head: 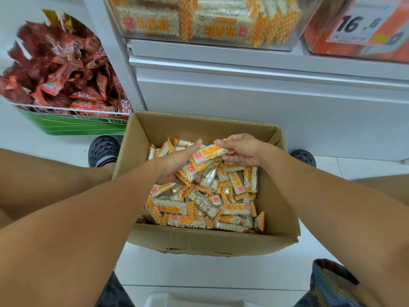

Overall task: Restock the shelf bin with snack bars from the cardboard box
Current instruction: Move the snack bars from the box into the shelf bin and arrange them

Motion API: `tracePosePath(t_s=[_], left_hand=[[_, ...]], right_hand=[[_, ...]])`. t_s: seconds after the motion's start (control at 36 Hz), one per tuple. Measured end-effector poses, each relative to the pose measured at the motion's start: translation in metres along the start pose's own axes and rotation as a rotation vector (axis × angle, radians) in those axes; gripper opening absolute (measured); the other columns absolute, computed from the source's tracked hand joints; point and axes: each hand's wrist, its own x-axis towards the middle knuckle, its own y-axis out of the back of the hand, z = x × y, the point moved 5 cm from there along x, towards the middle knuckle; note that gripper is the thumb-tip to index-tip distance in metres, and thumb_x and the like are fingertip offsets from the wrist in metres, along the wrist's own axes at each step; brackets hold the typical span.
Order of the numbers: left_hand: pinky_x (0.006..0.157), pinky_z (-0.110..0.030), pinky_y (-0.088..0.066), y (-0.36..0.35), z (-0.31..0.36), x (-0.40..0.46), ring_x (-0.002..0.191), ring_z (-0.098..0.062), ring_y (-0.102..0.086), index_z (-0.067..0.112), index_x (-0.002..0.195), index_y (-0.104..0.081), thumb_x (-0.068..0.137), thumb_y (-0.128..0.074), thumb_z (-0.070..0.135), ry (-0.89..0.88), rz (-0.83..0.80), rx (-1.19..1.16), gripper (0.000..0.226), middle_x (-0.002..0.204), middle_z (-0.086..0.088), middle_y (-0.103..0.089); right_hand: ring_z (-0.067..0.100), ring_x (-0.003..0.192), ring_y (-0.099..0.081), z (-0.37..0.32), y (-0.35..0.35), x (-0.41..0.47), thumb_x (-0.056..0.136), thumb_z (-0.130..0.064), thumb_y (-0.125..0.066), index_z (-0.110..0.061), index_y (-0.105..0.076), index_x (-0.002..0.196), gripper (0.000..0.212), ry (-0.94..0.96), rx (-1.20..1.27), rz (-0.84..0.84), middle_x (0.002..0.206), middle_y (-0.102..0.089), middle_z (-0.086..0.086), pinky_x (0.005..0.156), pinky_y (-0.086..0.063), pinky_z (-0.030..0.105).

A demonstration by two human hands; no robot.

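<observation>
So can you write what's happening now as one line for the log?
stage: gathering | left hand: holds snack bars | right hand: pinches top bar | over: cardboard box | shelf bin: above

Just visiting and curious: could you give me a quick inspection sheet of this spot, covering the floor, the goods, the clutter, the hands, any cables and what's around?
Surface: white tiled floor; the cardboard box sits open on it.
Job's things: box holds many loose snack bars; clear shelf bin above holds the same bars.
Clutter: nothing seen.
Hands: left hand grips a bundle of bars; right hand pinches the top bar.
Cables: nothing seen.
Surroundings: basket of red snack packets at left; price tag at upper right; white shelf unit.
</observation>
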Motion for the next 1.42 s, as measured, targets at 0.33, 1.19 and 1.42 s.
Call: tracePosePath(t_s=[0.33, 1.19, 1.42], left_hand=[[0.099, -0.049, -0.051, -0.004, 0.01, -0.008, 0.124, -0.028, -0.056, 0.043, 0.134, -0.054, 0.069, -0.073, 0.037, -0.04, -0.004, 0.067, 0.068, 0.14, 0.001, -0.054], [0.076, -0.024, -0.046, 0.086, 0.347, -0.213, 0.075, 0.005, -0.059, 0.026, 0.093, -0.072, 0.091, -0.065, 0.041, -0.971, 0.894, 0.581, 0.017, 0.085, 0.016, -0.069], [0.087, -0.03, -0.053, 0.085, 0.361, -0.177, 0.088, -0.003, -0.067, 0.03, 0.091, -0.076, 0.076, -0.078, 0.049, -0.876, 0.657, 0.921, 0.024, 0.097, 0.013, -0.074]], right_hand=[[0.021, 0.108, -0.065, 0.006, -0.016, -0.004, 0.078, -0.026, -0.082, -0.014, -0.059, 0.099, 0.033, 0.004, -0.127, -0.093, 0.109, -0.068, 0.007, 0.088, -0.058, 0.038], [0.012, 0.087, -0.062, -0.355, 0.032, -0.213, 0.07, -0.04, -0.087, -0.025, -0.067, 0.117, 0.053, 0.967, -1.267, 0.452, 0.1, -0.068, -0.011, 0.072, -0.045, 0.017], [0.012, 0.117, -0.054, -0.353, 0.014, -0.154, 0.072, -0.048, -0.083, -0.03, -0.059, 0.132, 0.067, 0.807, -1.577, 0.348, 0.123, -0.06, -0.014, 0.088, -0.04, 0.024]])
